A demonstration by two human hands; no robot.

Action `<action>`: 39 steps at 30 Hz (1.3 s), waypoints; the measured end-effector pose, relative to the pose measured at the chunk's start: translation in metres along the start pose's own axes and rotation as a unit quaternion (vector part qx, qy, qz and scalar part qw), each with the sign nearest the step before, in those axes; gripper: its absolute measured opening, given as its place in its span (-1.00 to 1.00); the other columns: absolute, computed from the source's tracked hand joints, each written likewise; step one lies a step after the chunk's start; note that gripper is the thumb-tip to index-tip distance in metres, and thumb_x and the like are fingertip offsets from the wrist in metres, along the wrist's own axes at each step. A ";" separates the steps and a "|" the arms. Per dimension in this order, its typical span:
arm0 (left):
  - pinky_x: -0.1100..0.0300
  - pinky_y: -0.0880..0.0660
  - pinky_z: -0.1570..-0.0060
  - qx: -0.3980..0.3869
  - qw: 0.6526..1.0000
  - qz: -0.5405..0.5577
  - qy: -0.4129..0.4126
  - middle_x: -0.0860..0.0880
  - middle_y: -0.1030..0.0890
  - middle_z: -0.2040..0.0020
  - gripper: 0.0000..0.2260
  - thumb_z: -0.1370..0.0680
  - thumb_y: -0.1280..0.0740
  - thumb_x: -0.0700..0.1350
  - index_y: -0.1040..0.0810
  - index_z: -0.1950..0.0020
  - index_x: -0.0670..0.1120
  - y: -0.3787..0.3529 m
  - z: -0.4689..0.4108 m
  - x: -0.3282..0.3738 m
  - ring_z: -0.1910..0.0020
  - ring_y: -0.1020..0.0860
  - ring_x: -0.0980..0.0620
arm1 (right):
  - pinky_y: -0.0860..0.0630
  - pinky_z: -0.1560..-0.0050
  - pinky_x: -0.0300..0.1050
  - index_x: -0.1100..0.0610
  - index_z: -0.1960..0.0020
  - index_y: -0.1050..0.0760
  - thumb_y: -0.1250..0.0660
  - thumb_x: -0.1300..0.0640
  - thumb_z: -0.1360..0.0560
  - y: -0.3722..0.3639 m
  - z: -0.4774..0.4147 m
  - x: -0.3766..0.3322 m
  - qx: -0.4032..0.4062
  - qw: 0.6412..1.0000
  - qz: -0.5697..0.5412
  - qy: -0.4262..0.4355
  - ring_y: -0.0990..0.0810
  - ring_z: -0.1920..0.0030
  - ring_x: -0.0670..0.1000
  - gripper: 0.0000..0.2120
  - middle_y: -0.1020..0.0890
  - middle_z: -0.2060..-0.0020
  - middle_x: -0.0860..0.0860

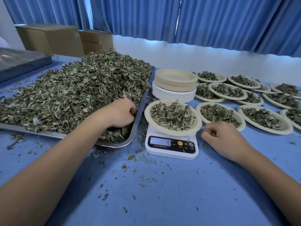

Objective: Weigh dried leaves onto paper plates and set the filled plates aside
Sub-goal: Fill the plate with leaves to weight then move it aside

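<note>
Bare forearms reach over a blue-covered bench [162, 201] sprinkled with leaf crumbs. The white plastic scale [171, 148] has a dark panel whose display reads "9", with a round yellow button and an "M" beside it; the small print below is too fine to read. On the scale sits a cream paper plate [198, 123], round and shallow, holding a loose mound of curled, grey-green dried leaves [172, 116].

The left hand [121, 111] is sunk in the near right corner of a shiny steel tray [140, 114] heaped with the same leaves, its grip closed into them. The right hand [223, 137] rests on the bench just beside the scale, grip curled together in a loose fist, nothing visible in it.

Behind the scale, a stack of plates [175, 84] stands beige over white. To the right, filled plates [260, 118] overlap in rows. Brown cardboard boxes [48, 38] stand before pleated blue curtains [211, 18].
</note>
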State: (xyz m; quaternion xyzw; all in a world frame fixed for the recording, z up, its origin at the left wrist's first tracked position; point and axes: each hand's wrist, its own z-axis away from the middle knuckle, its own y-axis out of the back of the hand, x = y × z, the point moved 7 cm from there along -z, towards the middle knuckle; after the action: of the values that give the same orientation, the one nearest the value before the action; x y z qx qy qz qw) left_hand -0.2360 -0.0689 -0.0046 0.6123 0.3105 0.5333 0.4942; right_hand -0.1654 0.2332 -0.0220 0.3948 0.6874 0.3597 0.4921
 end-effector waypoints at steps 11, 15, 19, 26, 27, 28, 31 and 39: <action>-0.03 -0.62 0.07 0.006 0.998 -0.055 0.001 -0.07 -0.62 0.13 -0.92 -0.49 -0.33 -0.27 -0.58 0.08 -0.11 0.001 0.011 0.005 0.14 -0.61 -0.14 | -0.29 0.38 -0.08 0.08 0.44 -0.25 -0.34 0.21 -0.49 0.000 0.001 0.000 -0.004 1.000 -0.015 0.002 -0.28 0.51 -0.10 -0.60 -0.33 0.59 -0.10; -0.04 -0.63 0.09 0.067 0.997 -0.026 0.005 0.00 -0.60 0.11 -0.86 -0.51 -0.34 -0.27 -0.60 0.06 -0.04 0.007 0.012 0.005 0.17 -0.61 -0.07 | -0.37 0.36 -0.04 0.10 0.43 -0.37 -0.30 0.17 -0.55 0.002 0.001 0.004 0.023 0.999 -0.034 -0.023 -0.36 0.51 -0.05 -0.63 -0.46 0.56 -0.06; 0.31 -0.46 0.21 0.205 0.974 0.083 -0.049 0.12 -0.58 0.13 -0.87 -0.58 -0.34 -0.17 -0.66 -0.05 -0.02 0.025 0.018 0.016 0.19 -0.56 0.11 | -0.38 0.47 -0.22 0.09 0.32 -0.54 -0.22 -0.05 -0.67 0.008 0.001 0.003 0.061 0.985 -0.153 -0.058 -0.45 0.55 -0.04 -0.57 -0.62 0.46 0.03; 0.27 -0.42 0.33 0.169 0.979 0.086 -0.076 0.02 -0.67 0.29 -0.76 -0.58 -0.38 0.10 -0.70 0.16 -0.02 0.014 0.019 0.035 0.34 -0.59 0.03 | -0.29 0.53 -0.21 0.10 0.35 -0.54 -0.35 -0.07 -0.62 -0.002 0.003 -0.005 0.026 0.932 -0.344 -0.108 -0.36 0.57 0.03 -0.59 -0.59 0.44 0.15; 0.25 -0.43 0.36 0.161 0.979 0.109 -0.066 -0.02 -0.67 0.31 -0.77 -0.58 -0.39 0.09 -0.69 0.17 0.00 0.013 0.017 0.035 0.38 -0.56 0.03 | -0.27 0.54 -0.22 0.11 0.36 -0.53 -0.36 -0.03 -0.62 -0.003 0.003 -0.006 0.020 0.922 -0.369 -0.118 -0.36 0.57 0.04 -0.59 -0.58 0.44 0.16; 0.25 -0.41 0.40 0.153 0.977 0.139 -0.056 -0.03 -0.66 0.33 -0.79 -0.57 -0.40 0.08 -0.68 0.19 0.01 0.011 0.016 0.034 0.43 -0.51 0.05 | -0.27 0.55 -0.20 0.14 0.34 -0.52 -0.37 0.00 -0.62 -0.003 0.004 -0.006 0.014 0.911 -0.392 -0.128 -0.38 0.56 0.05 -0.61 -0.58 0.43 0.17; 0.40 -0.30 0.49 0.153 0.962 0.222 -0.042 0.15 -0.56 0.47 -0.86 -0.56 -0.43 0.00 -0.68 0.18 0.04 0.007 0.011 0.035 0.54 -0.39 0.21 | -0.34 0.58 -0.18 0.23 0.22 -0.47 -0.38 0.11 -0.61 0.002 0.005 -0.005 0.018 0.866 -0.472 -0.165 -0.50 0.51 0.05 -0.71 -0.59 0.41 0.15; 0.19 -0.44 0.27 0.103 0.908 0.406 -0.029 0.05 -0.67 0.29 -0.89 -0.49 -0.51 -0.09 -0.66 0.01 0.00 0.009 -0.021 0.095 0.29 -0.54 0.10 | -0.37 0.58 -0.24 0.18 0.17 -0.42 -0.38 0.26 -0.59 0.048 0.002 0.027 0.092 0.789 -0.570 -0.212 -0.49 0.53 -0.04 -0.80 -0.47 0.49 0.03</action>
State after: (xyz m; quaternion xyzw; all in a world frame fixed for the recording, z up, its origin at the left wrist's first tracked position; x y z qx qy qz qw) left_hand -0.2352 0.0202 0.0356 0.7484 0.0740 0.6346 0.1782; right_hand -0.1602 0.2780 0.0090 0.0411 0.6960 -0.1433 0.7024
